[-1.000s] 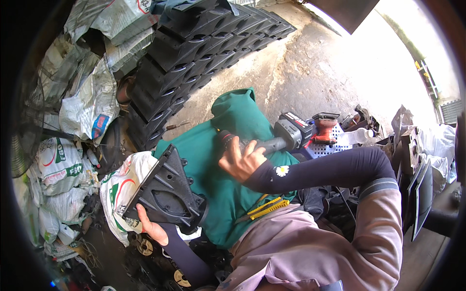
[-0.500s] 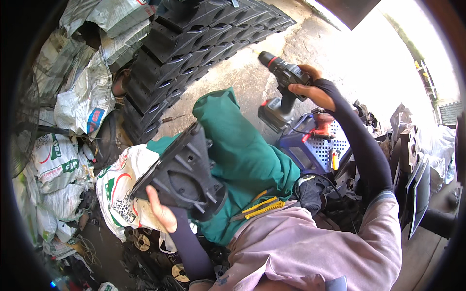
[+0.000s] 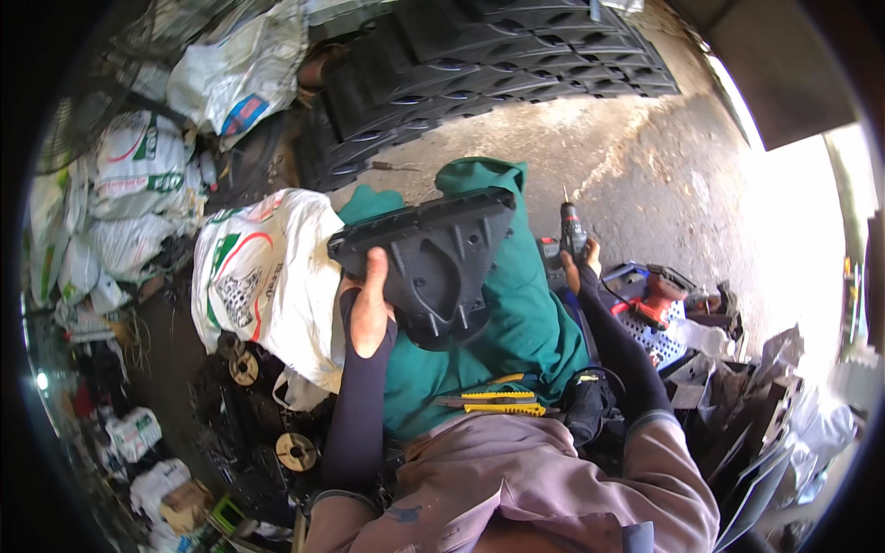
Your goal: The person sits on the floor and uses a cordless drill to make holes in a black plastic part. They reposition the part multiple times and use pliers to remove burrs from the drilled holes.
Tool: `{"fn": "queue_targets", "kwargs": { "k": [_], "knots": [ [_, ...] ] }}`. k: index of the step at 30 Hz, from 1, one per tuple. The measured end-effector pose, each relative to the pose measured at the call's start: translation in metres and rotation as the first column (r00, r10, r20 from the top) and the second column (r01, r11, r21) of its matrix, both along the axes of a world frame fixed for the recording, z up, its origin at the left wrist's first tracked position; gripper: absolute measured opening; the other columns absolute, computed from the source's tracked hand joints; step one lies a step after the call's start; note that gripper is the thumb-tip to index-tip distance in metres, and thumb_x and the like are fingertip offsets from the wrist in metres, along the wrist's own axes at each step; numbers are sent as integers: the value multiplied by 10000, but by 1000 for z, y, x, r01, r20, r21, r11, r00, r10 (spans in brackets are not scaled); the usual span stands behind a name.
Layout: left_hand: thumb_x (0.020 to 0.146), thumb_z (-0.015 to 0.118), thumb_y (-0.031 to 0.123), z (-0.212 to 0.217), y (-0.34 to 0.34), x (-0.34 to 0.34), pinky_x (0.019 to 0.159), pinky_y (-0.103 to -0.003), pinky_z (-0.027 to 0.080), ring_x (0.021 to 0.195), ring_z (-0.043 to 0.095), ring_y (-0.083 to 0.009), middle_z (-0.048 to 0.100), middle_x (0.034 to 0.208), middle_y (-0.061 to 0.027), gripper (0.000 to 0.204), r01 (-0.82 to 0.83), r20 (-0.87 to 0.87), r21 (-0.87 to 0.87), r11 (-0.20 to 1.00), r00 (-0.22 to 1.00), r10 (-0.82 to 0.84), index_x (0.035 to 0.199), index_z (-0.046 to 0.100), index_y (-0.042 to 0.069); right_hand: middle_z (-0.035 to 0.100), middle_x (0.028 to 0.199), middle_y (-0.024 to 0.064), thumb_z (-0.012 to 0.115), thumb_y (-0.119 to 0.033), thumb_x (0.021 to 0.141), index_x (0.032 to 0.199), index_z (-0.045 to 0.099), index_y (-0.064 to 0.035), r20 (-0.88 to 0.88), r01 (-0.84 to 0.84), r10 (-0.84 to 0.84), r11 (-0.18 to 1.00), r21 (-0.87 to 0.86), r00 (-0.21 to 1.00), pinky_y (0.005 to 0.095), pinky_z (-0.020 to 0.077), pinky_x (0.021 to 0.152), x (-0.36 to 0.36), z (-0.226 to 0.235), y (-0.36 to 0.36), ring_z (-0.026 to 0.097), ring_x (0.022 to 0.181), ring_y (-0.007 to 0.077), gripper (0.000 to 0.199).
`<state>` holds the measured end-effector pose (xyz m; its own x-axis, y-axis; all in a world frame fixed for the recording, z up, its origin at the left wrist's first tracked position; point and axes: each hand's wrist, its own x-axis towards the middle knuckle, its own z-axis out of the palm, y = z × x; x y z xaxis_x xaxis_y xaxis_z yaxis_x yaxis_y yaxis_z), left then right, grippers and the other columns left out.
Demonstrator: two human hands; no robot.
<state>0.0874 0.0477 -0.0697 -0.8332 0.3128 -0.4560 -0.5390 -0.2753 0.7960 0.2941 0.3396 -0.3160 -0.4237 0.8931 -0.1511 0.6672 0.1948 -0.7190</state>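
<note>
My left hand [image 3: 371,309] grips a black moulded plastic part [image 3: 438,267], with the thumb on its face and the other fingers hidden behind it. The part is held above my lap, over the green cloth [image 3: 525,295] that covers my legs. At the right, my right hand [image 3: 581,267] is wrapped round a black cordless drill [image 3: 572,230] with a thin bit pointing away from me. The drill is upright beside my right knee, apart from the plastic part. Yellow utility knives [image 3: 502,403] lie on the cloth at my waist.
Stacked black plastic panels [image 3: 498,64] stand across the far side. A white printed sack [image 3: 267,276] sits by my left leg. Next to the drill is a blue perforated crate [image 3: 650,336] with a red power tool [image 3: 662,297] on it. A screwdriver [image 3: 396,167] lies on the floor.
My right hand has brought the drill down and nearer to the crate. The plastic part has turned more level and its ribbed face shows more fully. The view has shifted too.
</note>
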Motion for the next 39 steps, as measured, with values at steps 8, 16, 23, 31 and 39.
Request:
{"fn": "queue_targets", "kwargs": {
  "k": [8,16,23,31,39],
  "knots": [
    [747,798,380,10,-25,22,601,-281,469,652,555,-138,611,815,-60,567,-263,-411,-835,483,882,-230,1128,606,6,575,1130,253,728,-263,786,1318,367,-76,177,-117,135,987,-109,975,478,465,861,19,-8,-10,579,1051,412,670],
    [737,724,44,6,-114,78,720,-369,542,816,661,-295,674,918,-159,238,-386,-810,-587,712,265,-524,967,676,7,564,1162,247,712,-318,803,1356,360,-87,487,-230,144,965,122,861,478,466,873,-23,6,22,565,1081,399,695],
    [672,742,270,-52,-214,9,757,-401,493,816,633,-253,607,1026,-105,674,-582,3,-802,-137,226,-974,1293,544,98,670,910,92,637,-97,857,1023,655,-25,-32,-546,590,764,344,806,293,500,718,-28,238,-36,633,815,157,181],
    [769,573,163,-51,-181,-210,887,-462,455,774,640,-282,624,766,-103,142,-778,-198,-627,-36,204,-959,875,649,106,568,902,125,721,-285,768,967,617,-47,258,-993,965,-22,-118,-52,441,506,772,-17,252,-188,585,907,343,327],
    [746,606,85,-25,-143,-129,931,-467,459,977,588,-283,620,943,-99,303,-879,-466,-286,382,-221,-857,1037,684,108,636,844,178,750,-369,747,968,614,-59,224,-888,974,134,-440,37,470,495,750,-25,248,-188,629,833,382,404]
  ]
}}
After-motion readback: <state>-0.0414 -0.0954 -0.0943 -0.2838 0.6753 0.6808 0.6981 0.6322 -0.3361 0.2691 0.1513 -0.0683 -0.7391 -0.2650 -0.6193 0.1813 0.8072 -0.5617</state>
